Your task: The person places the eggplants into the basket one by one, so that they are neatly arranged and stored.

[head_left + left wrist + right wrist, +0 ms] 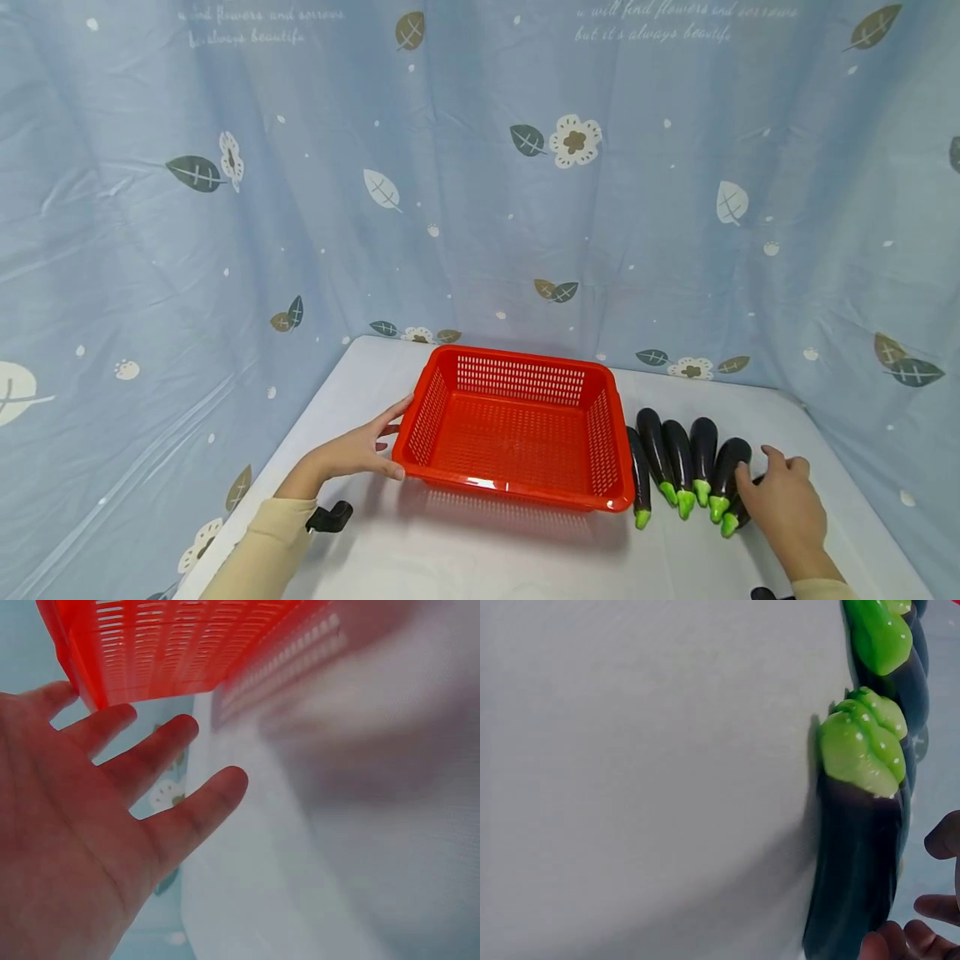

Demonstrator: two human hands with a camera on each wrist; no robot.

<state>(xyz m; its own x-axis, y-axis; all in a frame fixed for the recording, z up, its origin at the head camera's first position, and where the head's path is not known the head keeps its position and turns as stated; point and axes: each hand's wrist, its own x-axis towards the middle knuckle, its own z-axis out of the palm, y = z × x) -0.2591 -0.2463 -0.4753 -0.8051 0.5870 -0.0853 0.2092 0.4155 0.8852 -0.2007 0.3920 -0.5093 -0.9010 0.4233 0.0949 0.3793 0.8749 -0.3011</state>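
Beige sleeve (pixel 262 542) lies nearest the camera, at the near left of the red basket (pixel 510 433), and from it my left hand (pixel 360 450) spreads straight, relaxed fingers along the basket's left side, thumb at its front corner, with no grip taken. Six dark eggplants (pixel 678 458) lie in a loose row to the right of the basket. I'd judge them light and firm, hardly fragile, though that glossy skin looks slippery, so I would take one round the thick part of its body, clear of the knobbly green cap (pixel 862 746). My right hand (pixel 789 508) is over the outermost eggplant (pixel 859 862), the one farthest from the basket: its body runs under the gap between thumb and fingers, which are loosely bent and parted, not closed round it. Whether a fingertip touches its skin, I cannot tell.
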